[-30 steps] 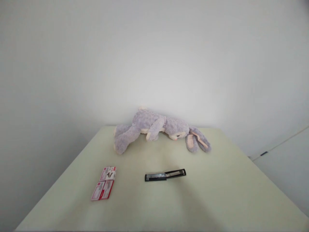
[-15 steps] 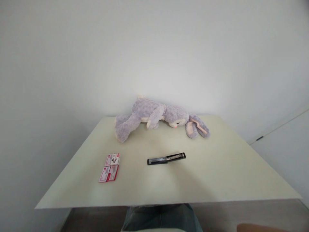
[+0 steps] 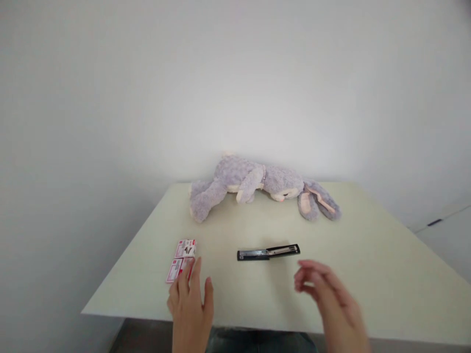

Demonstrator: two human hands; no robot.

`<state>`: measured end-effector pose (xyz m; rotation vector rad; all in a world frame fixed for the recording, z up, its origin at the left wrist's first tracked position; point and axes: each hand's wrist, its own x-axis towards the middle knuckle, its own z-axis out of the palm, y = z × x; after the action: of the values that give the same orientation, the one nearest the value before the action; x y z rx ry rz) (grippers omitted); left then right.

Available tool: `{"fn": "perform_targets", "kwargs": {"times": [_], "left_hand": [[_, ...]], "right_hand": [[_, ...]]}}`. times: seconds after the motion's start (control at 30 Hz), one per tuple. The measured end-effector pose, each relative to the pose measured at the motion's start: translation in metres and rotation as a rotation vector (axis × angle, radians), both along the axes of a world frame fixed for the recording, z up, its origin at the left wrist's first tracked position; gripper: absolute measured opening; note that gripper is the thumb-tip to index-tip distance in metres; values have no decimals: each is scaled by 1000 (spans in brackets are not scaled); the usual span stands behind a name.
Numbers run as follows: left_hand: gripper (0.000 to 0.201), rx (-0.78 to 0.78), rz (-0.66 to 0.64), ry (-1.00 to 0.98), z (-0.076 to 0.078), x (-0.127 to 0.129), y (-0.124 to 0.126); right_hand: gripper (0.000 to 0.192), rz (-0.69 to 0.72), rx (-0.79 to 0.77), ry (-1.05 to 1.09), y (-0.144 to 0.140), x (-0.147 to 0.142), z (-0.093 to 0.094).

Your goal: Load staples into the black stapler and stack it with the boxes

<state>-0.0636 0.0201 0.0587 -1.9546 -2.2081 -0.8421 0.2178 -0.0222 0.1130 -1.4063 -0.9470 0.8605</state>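
Observation:
My left hand (image 3: 191, 304) is open, its fingers spread over the near edge of several small red-and-white boxes (image 3: 180, 251). The fingertips hide part of the nearer boxes, and I cannot tell whether they touch. One box top bears a picture of a dark object. In the middle of the table lies a black stapler (image 3: 253, 255), opened out nearly flat with its metal parts facing up. My right hand (image 3: 329, 296) is in the air to the right of the stapler and nearer to me. Its fingers are loosely bent, slightly blurred, with nothing visible in them.
A lilac plush rabbit (image 3: 239, 174) lies on its side along the back of the pale table (image 3: 368, 274), its long ears to the right. A white wall (image 3: 235, 88) rises right behind. The table's front edge runs just before my legs.
Both hands have come up over the table from below, the left to the boxes, the right near the stapler. The view has shifted, so everything sits further right and slightly lower.

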Motion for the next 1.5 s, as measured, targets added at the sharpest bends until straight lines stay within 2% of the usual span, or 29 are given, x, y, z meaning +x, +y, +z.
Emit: {"fn": "perform_targets", "kwargs": {"times": [0.07,0.1,0.13,0.2,0.23,0.3,0.43,0.47,0.53,0.63,0.73,0.8,0.87,0.93,1.03,1.1,1.27,1.5], "left_hand": [[53,-72,160,102,-16,-15,7],[53,-98,205,138,-25,-21,9],[52,-117,221,163,-35,-26,10],[47,-122,186,167,-50,-31,10],[44,-116,148,145,-55,-30,9],[39,-117,-2,62,-60,-22,6],[38,-250,-521,-187,-61,17,4],[40,-282,-611,-250,-60,29,5],[43,-317,-683,-359,-59,52,9],[50,-337,-702,-459,-56,72,20],[46,-342,-726,-486,-53,72,31],[41,-337,-722,-491,-53,67,34],[45,-335,-720,-497,-55,63,35],[51,-333,-714,-511,-57,62,34],[55,-333,-702,-537,-61,63,33],[55,-335,-700,-543,-62,64,33],[57,-328,-692,-557,-61,63,33],[55,-323,-689,-585,-58,63,31]], "right_hand": [[53,105,-121,79,7,-19,-40],[58,175,-200,122,6,-29,-62],[61,184,-259,140,2,-36,-83],[67,215,-322,106,-5,-46,-116],[67,254,-325,69,-7,-47,-126],[69,369,-309,-19,-4,-45,-132],[67,497,-302,-164,23,-31,-117],[66,508,-311,-193,31,-27,-113],[66,542,-336,-244,45,-19,-111],[64,552,-358,-322,62,0,-116],[53,513,-368,-415,70,22,-117],[41,462,-377,-485,72,33,-109],[26,403,-370,-590,73,35,-93],[17,430,-327,-787,76,28,-72],[15,697,-211,-1167,86,3,-42],[15,805,-179,-1284,95,-15,-30],[14,911,-171,-1434,111,-43,-25],[17,953,-179,-1521,111,-49,-23]]}}
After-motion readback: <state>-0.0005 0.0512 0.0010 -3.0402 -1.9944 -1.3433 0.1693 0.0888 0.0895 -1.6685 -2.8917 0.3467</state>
